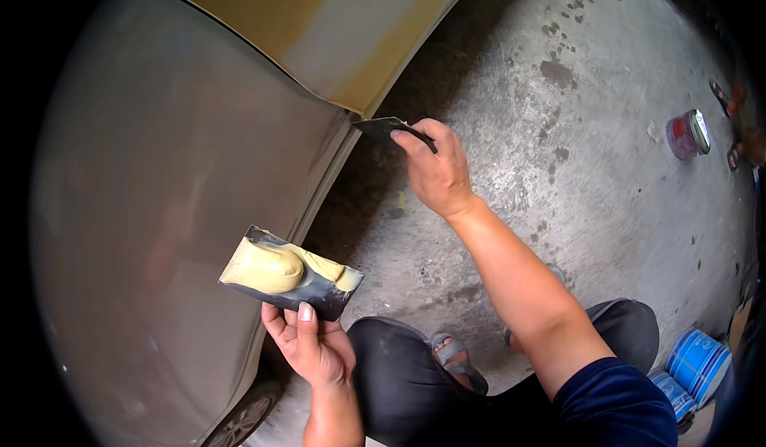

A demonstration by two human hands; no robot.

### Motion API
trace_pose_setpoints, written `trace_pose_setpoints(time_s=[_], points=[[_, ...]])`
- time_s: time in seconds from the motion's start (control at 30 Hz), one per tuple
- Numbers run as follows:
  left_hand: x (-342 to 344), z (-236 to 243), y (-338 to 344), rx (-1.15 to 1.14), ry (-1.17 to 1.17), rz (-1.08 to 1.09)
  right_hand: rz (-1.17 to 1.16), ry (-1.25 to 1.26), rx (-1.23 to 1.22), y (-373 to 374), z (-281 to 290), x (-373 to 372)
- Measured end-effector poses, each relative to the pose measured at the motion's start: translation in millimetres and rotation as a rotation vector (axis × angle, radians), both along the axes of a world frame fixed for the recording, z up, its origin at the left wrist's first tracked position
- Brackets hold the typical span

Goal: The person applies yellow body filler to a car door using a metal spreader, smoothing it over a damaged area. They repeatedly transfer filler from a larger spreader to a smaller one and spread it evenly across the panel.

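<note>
My left hand [311, 343] grips a dark flat plate [319, 295] by its lower edge, thumb on top. A thick mound of pale yellow filler paste [267, 267] covers much of that plate. In my right hand [435, 164] is a thin black spreader [383, 130], pinched between thumb and fingers. Its far edge meets or nearly meets the lower corner of a car panel [359, 64] that carries yellowish filler patches. Contact at that corner is too small to make out. A grey car door [183, 144] lies left of the spreader, beyond the plate.
A car wheel [247, 415] shows at the lower left. On the stained concrete floor [590, 176] stands a red can [688, 134] at the right. Blue tins [698, 363] sit at the lower right. Another person's sandalled feet [730, 128] are at the far right.
</note>
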State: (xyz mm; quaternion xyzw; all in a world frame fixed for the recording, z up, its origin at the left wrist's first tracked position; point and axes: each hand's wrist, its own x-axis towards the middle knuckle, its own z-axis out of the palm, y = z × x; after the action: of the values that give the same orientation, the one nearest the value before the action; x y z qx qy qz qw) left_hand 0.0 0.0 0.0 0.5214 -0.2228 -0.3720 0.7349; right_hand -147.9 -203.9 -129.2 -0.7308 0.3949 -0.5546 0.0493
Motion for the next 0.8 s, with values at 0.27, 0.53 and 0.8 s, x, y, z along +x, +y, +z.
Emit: trace_pose_setpoints(time_s=[0.27, 0.53, 0.8], points=[[-3, 6, 1, 0.025, -0.04, -0.003, -0.065, -0.057, 0.031, -2, -11, 15], [-12, 6, -5, 0.012, -0.045, -0.016, 0.006, -0.12, 0.016, 4, -12, 5], [-25, 11, -7, 0.009, -0.065, -0.006, 0.053, -0.077, 0.095, 6, -14, 7]])
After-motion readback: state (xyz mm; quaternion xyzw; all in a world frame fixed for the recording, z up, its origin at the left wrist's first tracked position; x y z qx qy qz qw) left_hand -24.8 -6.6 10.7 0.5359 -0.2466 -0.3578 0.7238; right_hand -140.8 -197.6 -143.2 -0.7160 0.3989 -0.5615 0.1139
